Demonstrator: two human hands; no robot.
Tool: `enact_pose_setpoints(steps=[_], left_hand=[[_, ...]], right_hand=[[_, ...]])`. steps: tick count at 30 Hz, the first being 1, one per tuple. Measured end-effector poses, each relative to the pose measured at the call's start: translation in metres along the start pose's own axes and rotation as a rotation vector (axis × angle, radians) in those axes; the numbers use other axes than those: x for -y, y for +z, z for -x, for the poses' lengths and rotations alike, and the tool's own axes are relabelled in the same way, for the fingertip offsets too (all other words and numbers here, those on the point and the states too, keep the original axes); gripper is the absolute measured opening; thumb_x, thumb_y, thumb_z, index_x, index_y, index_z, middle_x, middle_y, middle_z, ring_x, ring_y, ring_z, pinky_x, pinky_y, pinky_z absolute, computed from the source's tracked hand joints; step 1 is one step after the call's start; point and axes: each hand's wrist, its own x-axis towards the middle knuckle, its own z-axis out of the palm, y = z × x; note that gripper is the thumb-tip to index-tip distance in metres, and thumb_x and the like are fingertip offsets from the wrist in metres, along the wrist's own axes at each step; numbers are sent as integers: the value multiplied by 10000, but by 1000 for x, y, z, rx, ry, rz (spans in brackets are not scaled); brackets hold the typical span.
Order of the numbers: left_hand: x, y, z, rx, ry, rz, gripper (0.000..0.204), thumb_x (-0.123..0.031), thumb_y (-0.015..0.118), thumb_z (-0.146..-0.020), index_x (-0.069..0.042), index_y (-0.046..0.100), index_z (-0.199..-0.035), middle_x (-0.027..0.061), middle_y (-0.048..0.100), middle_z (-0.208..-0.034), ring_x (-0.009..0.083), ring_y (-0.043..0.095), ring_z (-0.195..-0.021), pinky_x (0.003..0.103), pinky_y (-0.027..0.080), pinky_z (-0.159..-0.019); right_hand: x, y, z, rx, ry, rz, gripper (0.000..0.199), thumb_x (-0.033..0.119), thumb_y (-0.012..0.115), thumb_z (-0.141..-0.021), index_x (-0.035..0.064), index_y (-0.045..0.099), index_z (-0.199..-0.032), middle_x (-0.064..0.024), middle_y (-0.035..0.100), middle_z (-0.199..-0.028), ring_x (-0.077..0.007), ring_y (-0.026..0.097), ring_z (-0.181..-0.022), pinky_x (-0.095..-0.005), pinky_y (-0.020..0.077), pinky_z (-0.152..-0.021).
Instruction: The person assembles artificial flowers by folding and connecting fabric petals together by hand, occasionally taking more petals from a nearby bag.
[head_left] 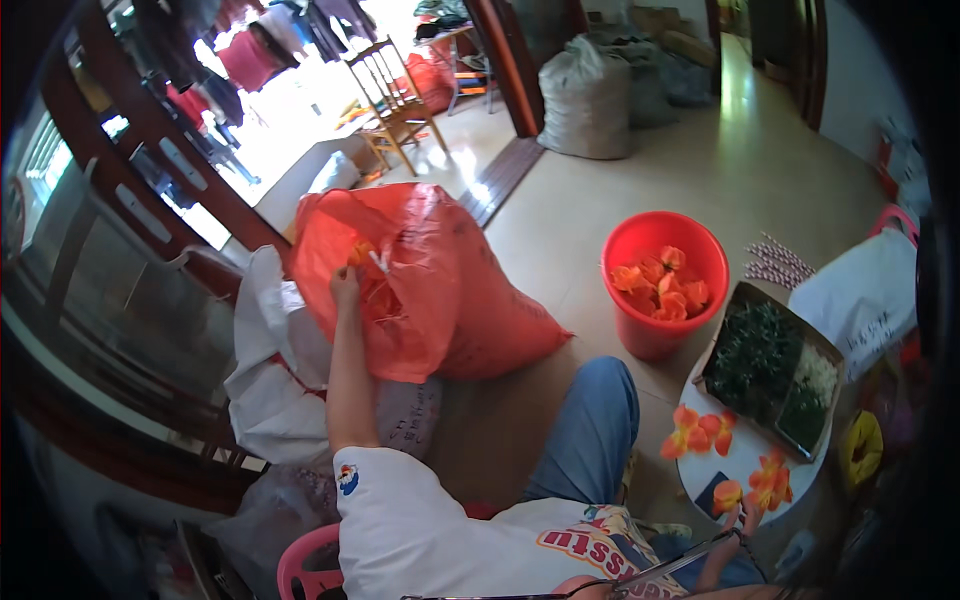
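My left hand [345, 287] pinches the rim of the red plastic sack [420, 290], judged thin, limp, slippery; right hand unseen.

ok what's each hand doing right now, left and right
left hand: reaching into the mouth of the red plastic bag; grip cannot be told.
right hand: low by the white round table; grip cannot be told.

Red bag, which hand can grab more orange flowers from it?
Left, probably. The left hand is already at the red bag's mouth beside the flowers; the right hand is far off by the white table.
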Motion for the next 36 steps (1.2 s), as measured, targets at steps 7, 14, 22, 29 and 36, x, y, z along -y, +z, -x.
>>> enact_pose_setpoints(steps=[7,14,22,29,36], left_hand=[[-32,-30,15,106,-441,992,71,-94,504,-900,-56,549,-940,70,636,-975,175,622,-857,357,503,-813],[-82,-41,32,86,-316,1252,68,-60,480,-861,-57,548,-868,51,605,-927,160,597,-859,304,474,-826],[-199,-68,119,512,212,681,115,-2,485,-795,-29,596,-810,49,623,-809,138,583,-693,229,439,-618],[-331,-75,259,1429,529,838,96,-75,613,-737,-57,597,-830,71,612,-762,268,607,-731,338,483,-660],[-258,-43,148,339,296,270,82,-113,661,-783,-35,636,-788,78,633,-723,186,612,-652,296,482,-600]], right_hand=[[-1,5,-8,28,51,16,240,58,595,-841,-4,586,-1073,-159,571,-1091,-306,529,-1031,-390,420,-874],[-3,2,-9,-2,-41,78,249,68,592,-850,-11,578,-1085,-160,565,-1125,-303,529,-1063,-392,430,-886],[82,-15,-24,-137,-426,257,314,105,610,-848,-24,543,-1126,-174,553,-1159,-318,507,-1124,-426,411,-936],[293,40,-27,323,-725,-374,359,66,678,-700,14,573,-1040,-167,588,-1063,-343,551,-1019,-475,359,-954],[265,53,-27,432,-567,-352,173,4,645,-702,12,617,-872,-80,613,-749,-248,607,-693,-325,472,-645]])
